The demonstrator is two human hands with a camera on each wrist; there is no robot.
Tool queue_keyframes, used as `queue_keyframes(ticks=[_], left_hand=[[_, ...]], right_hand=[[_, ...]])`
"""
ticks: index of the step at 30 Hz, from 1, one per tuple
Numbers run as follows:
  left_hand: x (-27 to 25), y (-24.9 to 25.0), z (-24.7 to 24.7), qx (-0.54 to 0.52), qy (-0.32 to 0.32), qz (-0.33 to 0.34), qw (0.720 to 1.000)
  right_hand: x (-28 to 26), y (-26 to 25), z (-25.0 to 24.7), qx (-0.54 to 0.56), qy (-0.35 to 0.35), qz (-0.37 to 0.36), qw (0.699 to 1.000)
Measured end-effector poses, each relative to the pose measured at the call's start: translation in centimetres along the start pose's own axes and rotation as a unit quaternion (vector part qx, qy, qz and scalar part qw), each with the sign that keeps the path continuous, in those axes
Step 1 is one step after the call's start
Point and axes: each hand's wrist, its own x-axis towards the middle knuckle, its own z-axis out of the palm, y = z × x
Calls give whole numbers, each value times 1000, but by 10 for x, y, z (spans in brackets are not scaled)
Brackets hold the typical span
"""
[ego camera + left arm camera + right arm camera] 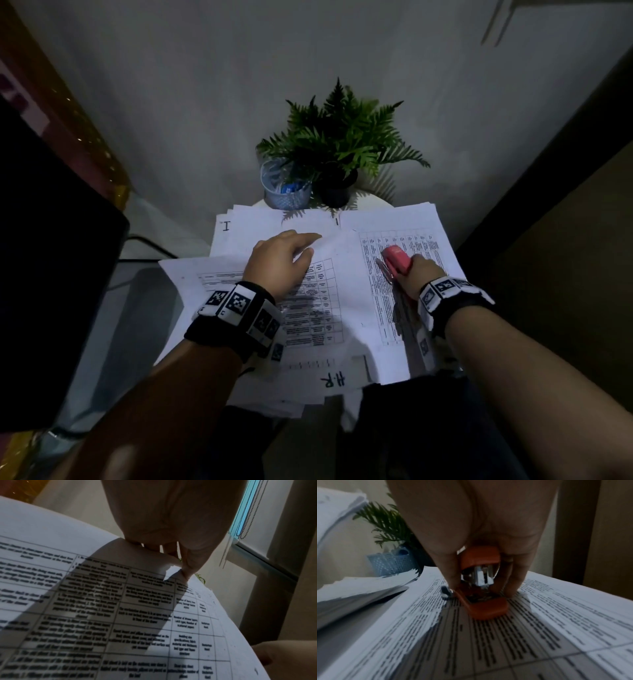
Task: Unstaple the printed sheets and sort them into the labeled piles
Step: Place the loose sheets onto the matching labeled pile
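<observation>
The left hand [279, 263] is lying on the printed sheet [318, 301] that slants across the middle of the paper-covered table, just left of the pink stapler [397, 260]; in the left wrist view its fingertips [186, 573] are pinching the far edge of that sheet and curling it upward, so this hand is closed on paper. The right hand [419, 274] is wrapping thumb and fingers around the stapler, which is resting base-down on the right-hand pile of printed sheets [411, 308], its long axis running away from the wrist toward the fern [339, 137] at the back. The right wrist view is showing the stapler's mouth gaping slightly, metal parts visible, with nothing between them. No staple is visible in any view, so which corner is bound cannot be told. Judging from this, the sheet being lifted is lying left of the stapler, nearer the left hand, so the tool will have to cross leftward to that pinched edge. The handwritten label H.R [334, 380] is sitting at the near edge, nearer the body than the stapler.
</observation>
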Motion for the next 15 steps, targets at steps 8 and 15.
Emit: queue_keyframes(ticks=[8, 15], left_hand=[[-4, 7, 4, -2, 20, 4, 1000], [-17, 16, -3, -14, 42, 16, 999]], right_hand=[[-25, -24, -44, 387, 88, 20, 918], [-49, -47, -49, 560, 106, -13, 822]])
